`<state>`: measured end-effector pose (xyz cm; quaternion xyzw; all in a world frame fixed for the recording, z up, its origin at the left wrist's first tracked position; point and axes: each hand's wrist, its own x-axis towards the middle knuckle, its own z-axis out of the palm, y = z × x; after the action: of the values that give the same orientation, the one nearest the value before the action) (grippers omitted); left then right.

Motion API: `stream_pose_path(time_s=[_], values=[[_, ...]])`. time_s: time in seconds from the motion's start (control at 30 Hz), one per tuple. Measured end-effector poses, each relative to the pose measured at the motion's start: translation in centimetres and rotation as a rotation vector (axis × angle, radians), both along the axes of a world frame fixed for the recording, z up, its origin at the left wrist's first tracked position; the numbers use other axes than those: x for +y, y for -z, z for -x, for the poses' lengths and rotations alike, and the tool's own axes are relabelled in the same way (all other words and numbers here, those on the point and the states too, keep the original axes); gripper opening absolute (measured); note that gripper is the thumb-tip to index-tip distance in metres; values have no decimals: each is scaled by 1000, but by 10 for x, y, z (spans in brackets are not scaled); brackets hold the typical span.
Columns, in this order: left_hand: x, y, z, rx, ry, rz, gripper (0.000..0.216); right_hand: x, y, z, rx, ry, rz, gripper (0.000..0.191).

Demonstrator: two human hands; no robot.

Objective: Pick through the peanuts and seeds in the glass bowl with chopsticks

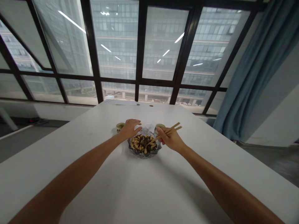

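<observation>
A clear glass bowl (145,155) with a wavy rim stands on the white table, filled with a mix of light, nut-like pieces and dark bits (142,143). My right hand (171,139) is closed around a pair of chopsticks (164,134), whose tips reach down into the mix. Over the bowl's far left rim, my left hand (130,128) hovers or rests with thumb and fingers apart, holding nothing; contact with the glass is unclear. One small cup (120,126) is just left of that hand, and another cup (159,126) is partly hidden behind my right hand.
Something white and crumpled (148,127) lies behind the bowl. At the far end of the white table (93,174) are papers (121,102) and a small brown round thing (151,105). Windows (163,43) stand beyond; a blue curtain (252,71) hangs to the right.
</observation>
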<state>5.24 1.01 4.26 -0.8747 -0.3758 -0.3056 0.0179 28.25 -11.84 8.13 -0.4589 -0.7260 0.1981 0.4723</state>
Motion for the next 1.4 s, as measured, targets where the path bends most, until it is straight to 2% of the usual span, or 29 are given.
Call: stream_pose_path(time_s=[0.2,0.33,0.43,0.53,0.77,0.97,1.17,1.4], values=[[-20,22,40,-180,71,2,22,13,14,-4,201,140,-47,64],[-29,38,44,-269,129,16,19,6,5,-6,253,164,-15,68],[-31,45,42,-292,179,23,19,-3,-4,-5,166,87,33,68],[-31,47,42,-301,186,31,19,-10,-8,-4,65,16,72,66],[-32,45,43,-270,169,6,26,-16,-8,2,-9,-107,109,57],[-33,45,42,-286,169,16,23,-16,-7,5,-94,-140,96,50],[-33,46,42,-296,159,17,20,-15,-6,8,4,-132,193,48],[-34,45,42,-304,176,-3,19,-19,-11,12,72,-120,253,60]])
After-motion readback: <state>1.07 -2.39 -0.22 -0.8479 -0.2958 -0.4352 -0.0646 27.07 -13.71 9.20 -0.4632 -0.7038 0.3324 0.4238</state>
